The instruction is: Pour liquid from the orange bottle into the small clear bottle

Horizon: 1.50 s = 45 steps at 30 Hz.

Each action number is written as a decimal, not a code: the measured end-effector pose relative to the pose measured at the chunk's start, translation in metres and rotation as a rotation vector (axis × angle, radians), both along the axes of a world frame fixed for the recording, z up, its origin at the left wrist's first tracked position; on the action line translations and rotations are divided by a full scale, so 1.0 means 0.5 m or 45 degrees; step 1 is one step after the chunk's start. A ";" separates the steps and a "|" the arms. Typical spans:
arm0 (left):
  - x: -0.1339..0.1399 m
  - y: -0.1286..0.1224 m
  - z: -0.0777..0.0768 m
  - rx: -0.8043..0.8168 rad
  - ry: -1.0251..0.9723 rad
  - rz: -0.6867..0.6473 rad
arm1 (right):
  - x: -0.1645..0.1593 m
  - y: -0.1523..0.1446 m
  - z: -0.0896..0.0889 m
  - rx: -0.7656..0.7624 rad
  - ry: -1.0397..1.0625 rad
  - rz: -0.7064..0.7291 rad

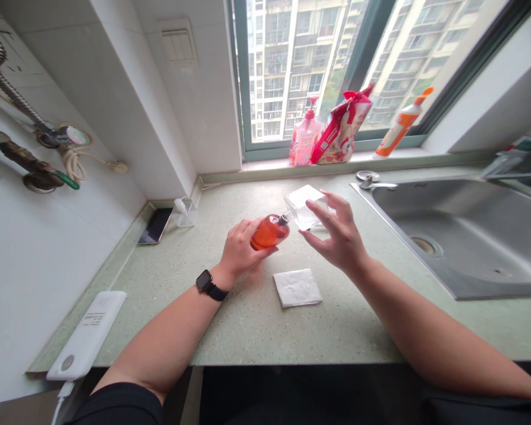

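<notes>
My left hand [243, 248] is wrapped round an amber bottle [268, 233] full of orange-red liquid, tilted with its dark neck to the right. My right hand [336, 230] grips a clear square bottle [303, 206] between thumb and fingers, its neck pointing down-left. The two mouths meet or nearly meet; I cannot tell whether they touch. Below them on the counter lies a folded white tissue [297, 288]. A clear bottle with a white pump top [183, 211] stands to the left, near the wall corner.
A phone [156, 226] and a white power bank [87, 335] with a cable lie at the left. A steel sink [446, 283] is on the right. On the windowsill stand a pink pump bottle [305, 139], a red bag [343, 130] and an orange-white bottle [400, 127].
</notes>
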<state>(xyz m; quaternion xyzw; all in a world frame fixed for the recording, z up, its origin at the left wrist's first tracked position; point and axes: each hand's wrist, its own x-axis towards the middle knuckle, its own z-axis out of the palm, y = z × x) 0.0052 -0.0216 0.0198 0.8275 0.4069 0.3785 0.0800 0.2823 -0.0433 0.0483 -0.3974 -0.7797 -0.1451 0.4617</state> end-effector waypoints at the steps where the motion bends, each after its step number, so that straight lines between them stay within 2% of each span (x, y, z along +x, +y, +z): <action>1: 0.000 0.000 -0.001 -0.001 -0.002 0.000 | 0.000 0.000 0.000 0.005 0.000 0.003; 28: 0.001 0.001 -0.003 -0.017 0.007 0.005 | 0.000 -0.005 0.001 0.020 -0.030 -0.022; 38: 0.001 0.000 -0.001 -0.018 0.014 -0.004 | 0.002 -0.001 0.006 0.066 0.021 0.062; 45: 0.002 -0.002 0.000 -0.016 0.043 0.016 | 0.003 0.005 0.005 0.156 0.032 0.047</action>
